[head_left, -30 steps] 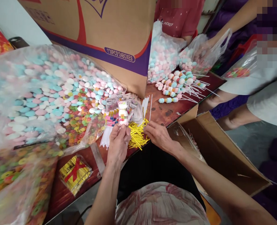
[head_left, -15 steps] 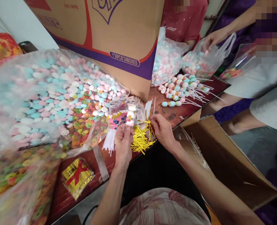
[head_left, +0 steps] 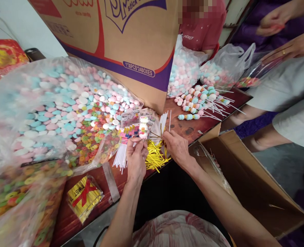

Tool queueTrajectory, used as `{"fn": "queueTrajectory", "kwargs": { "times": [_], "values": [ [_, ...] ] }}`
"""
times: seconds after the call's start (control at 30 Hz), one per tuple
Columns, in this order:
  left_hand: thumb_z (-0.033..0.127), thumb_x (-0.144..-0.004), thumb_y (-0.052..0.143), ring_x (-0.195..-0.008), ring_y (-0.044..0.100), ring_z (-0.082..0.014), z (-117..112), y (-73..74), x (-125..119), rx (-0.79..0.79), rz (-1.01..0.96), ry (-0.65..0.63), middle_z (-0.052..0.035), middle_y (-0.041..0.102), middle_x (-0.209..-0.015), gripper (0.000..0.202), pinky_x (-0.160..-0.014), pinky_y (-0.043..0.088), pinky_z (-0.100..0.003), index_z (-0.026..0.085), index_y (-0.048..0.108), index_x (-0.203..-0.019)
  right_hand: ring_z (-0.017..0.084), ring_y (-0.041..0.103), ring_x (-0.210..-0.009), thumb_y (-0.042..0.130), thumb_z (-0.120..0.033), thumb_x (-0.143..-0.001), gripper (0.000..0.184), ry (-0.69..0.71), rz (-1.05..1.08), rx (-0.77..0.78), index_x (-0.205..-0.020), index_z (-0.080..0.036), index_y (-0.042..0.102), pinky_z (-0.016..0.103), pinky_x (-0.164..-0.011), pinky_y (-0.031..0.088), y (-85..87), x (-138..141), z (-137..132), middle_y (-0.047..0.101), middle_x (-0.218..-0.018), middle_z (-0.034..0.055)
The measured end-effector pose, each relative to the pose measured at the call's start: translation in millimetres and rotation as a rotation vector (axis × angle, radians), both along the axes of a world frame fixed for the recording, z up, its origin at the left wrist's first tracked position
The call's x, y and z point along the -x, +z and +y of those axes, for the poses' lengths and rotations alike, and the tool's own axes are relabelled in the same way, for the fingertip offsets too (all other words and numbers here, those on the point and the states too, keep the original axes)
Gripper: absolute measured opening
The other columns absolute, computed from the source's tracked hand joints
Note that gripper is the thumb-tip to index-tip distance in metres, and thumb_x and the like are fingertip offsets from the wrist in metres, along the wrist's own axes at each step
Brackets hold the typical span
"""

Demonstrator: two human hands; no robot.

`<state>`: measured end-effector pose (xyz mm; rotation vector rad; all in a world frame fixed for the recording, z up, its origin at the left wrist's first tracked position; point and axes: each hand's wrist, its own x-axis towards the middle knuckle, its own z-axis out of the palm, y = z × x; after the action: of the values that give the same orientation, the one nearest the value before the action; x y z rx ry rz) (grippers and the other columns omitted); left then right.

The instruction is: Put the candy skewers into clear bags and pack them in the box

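Observation:
In my left hand [head_left: 136, 154], the thumb and fingers pinch the bottom of a bagged candy skewer [head_left: 143, 127], which stands upright with pale sweets and some coloured ones. My right hand [head_left: 176, 145] is closed on a thin gold twist tie [head_left: 156, 136] that points toward the skewer. Below and between the hands lies a pile of loose gold twist ties [head_left: 155, 156]. White sticks [head_left: 120, 156] lie by my left hand, and printed clear wrappers [head_left: 130, 116] are behind it.
Big clear bags of pastel sweets [head_left: 51, 116] and gummy rings [head_left: 13, 195] cover the left. A tall carton [head_left: 138, 44] stands behind. Finished skewers [head_left: 200, 99] lie at back right. A twist-tie pack [head_left: 85, 199] is near the edge; an opened box [head_left: 257, 178] sits right. Co-workers' hands [head_left: 288, 48] are beyond.
My right hand has moved slightly left, bringing a twist tie toward the bagged skewer. My left hand keeps its hold. At the far right, a co-worker's hand has left the plastic bag.

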<state>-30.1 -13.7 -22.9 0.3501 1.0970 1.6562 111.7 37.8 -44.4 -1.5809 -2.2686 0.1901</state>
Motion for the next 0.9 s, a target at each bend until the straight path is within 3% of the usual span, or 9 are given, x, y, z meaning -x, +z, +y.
{"fn": "queueTrajectory", "kwargs": {
  "times": [0.13,0.3,0.57,0.63,0.8,0.9],
  "values": [
    [0.020,-0.068,0.074,-0.046,0.033,-0.0023,1,0.1,-2,-0.010,-0.016,-0.023,0.0050,0.056,-0.063,0.029,-0.045,0.020,-0.016,0.021,0.048,-0.082,0.015,0.054,-0.071,0.047,-0.025,-0.098,0.023,-0.043,0.113,-0.029,-0.089,-0.022,0.068,0.025,-0.057,0.027,1.1,-4,1,0.064,-0.087,0.0044],
    [0.021,-0.070,0.073,-0.046,0.035,-0.0028,3,-2.6,-7,-0.009,-0.018,-0.044,0.0055,0.055,-0.064,0.029,-0.046,0.021,-0.016,0.022,0.047,-0.082,0.016,0.057,-0.072,0.044,-0.025,-0.097,0.024,-0.039,0.410,-0.063,-0.085,-0.018,0.064,0.026,-0.067,0.038,1.6,-7,2,0.064,-0.080,0.0050],
    [0.022,-0.072,0.071,-0.048,0.035,-0.0032,3,-2.9,-9,-0.013,0.004,-0.066,0.0052,0.055,-0.066,0.026,-0.047,0.023,-0.016,0.022,0.048,-0.082,0.018,0.060,-0.079,0.055,-0.025,-0.090,0.017,-0.004,0.747,0.023,-0.080,-0.021,0.068,0.030,-0.073,0.045,11.9,-6,-2,0.066,-0.083,0.0044],
    [0.022,-0.072,0.071,-0.048,0.035,-0.0033,3,-2.0,-10,-0.022,0.010,-0.070,0.0054,0.054,-0.066,0.025,-0.047,0.023,-0.016,0.021,0.047,-0.082,0.017,0.058,-0.074,0.061,-0.027,-0.086,0.014,0.026,0.898,0.142,-0.078,-0.021,0.070,0.029,-0.069,0.044,16.1,-4,-7,0.066,-0.079,0.0033],
    [0.019,-0.071,0.069,-0.048,0.034,-0.0036,2,-2.7,-14,0.003,-0.034,-0.095,0.0060,0.051,-0.064,0.022,-0.048,0.026,-0.016,0.020,0.049,-0.080,0.011,0.047,-0.056,0.071,-0.032,-0.080,0.014,0.169,1.212,0.611,-0.074,-0.019,0.074,0.025,-0.054,0.037,26.3,6,-22,0.061,-0.064,-0.0013],
    [0.017,-0.070,0.068,-0.050,0.035,-0.0037,-1,-3.1,-14,0.015,-0.086,-0.124,0.0065,0.048,-0.064,0.021,-0.049,0.029,-0.016,0.020,0.051,-0.083,0.008,0.041,-0.049,0.075,-0.033,-0.076,0.016,0.151,1.317,0.709,-0.071,-0.018,0.073,0.024,-0.049,0.031,27.4,11,-26,0.057,-0.058,-0.0026]
  ]
}}
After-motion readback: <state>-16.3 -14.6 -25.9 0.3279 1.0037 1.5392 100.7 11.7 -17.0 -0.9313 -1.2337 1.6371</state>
